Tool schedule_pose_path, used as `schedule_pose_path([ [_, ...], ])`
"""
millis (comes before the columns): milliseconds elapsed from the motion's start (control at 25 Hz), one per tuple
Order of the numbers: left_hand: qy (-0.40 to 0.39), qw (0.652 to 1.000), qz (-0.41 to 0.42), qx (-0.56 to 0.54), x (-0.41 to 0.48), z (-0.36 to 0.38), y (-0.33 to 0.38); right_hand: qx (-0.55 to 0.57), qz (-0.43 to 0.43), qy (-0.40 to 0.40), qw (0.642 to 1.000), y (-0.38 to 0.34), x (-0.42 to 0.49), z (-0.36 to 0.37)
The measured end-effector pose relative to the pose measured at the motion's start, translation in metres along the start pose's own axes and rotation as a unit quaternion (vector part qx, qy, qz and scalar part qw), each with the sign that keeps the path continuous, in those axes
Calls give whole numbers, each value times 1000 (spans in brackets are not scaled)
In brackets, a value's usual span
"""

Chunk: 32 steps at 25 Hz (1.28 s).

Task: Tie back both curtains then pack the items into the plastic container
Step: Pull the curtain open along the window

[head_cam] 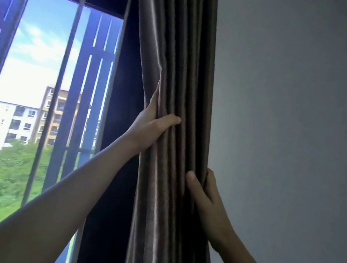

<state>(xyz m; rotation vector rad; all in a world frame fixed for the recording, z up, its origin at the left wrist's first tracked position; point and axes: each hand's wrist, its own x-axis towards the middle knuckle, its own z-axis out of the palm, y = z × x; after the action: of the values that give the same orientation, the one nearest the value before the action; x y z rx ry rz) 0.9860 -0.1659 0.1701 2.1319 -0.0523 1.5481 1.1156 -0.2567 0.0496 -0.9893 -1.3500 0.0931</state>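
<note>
Both hands clamp the grey-brown pleated fabric curtain (174,131), bunched between them: left hand (153,128) higher on the window side, thumb across the front folds; right hand (201,197) lower on the wall side, thumb in front, fingers hidden behind. Judgement: keep pleats squeezed tight, then free one hand for the tieback; no tieback or plastic container in view.

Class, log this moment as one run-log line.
curtain: bunched beside wall | left hand: grips window-side edge | right hand: grips wall-side edge, lower | tied back: not yet
</note>
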Motion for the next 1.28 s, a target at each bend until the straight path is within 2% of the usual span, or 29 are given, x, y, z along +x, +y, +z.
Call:
schedule_pose_path([
  [280,18,987,-147,62,-99,-13,-19,-46,5,72,996,17,-14,17],
  [480,82,971,-176,137,-159,-21,-30,-72,-1,98,993,25,-30,27],
  [600,91,965,-175,175,-183,-31,-36,-96,-21,97,990,27,-37,37],
  [720,110,945,-214,222,-199,-48,-36,-97,-23,80,992,22,-43,47],
  [800,119,938,-211,248,-206,-62,-31,-104,-66,109,986,10,-52,59],
  [920,135,926,-199,290,-217,-83,-24,-166,-207,204,942,-8,-71,95],
  [1000,135,917,-189,325,-230,-91,-23,-189,-242,153,939,-11,-89,130],
  [1080,124,909,-196,346,-247,-98,-25,-177,-140,27,974,-14,-107,164],
  [1160,111,902,-219,355,-259,-106,-29,-176,-37,-59,982,-6,-120,187],
  [1280,88,885,-235,392,-273,-117,-29,-220,12,-65,973,11,-131,205],
])
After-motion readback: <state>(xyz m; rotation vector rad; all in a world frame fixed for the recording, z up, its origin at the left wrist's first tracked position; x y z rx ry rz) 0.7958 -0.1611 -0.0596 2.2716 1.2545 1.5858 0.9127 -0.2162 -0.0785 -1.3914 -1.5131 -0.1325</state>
